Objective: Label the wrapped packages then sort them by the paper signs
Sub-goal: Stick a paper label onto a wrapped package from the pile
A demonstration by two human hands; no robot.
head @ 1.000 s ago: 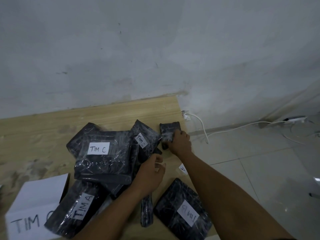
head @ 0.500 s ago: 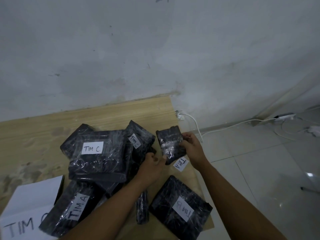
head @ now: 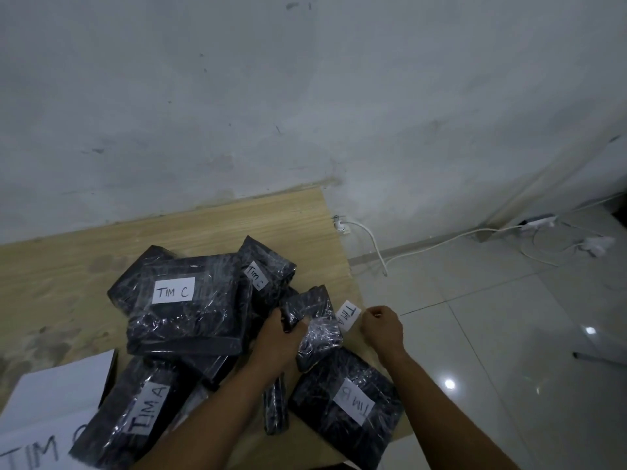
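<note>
White sign [head: 51, 395] is sitting near left, black parcels [head: 183, 317] piling beside it. Left hand [head: 276, 337] is gripping a small parcel [head: 317, 320]. A label [head: 347, 315] is lying just right of it. Right hand [head: 381, 329] is curling beside that; pinching or not, I cannot tell. Sticking is coming next, I think.
</note>
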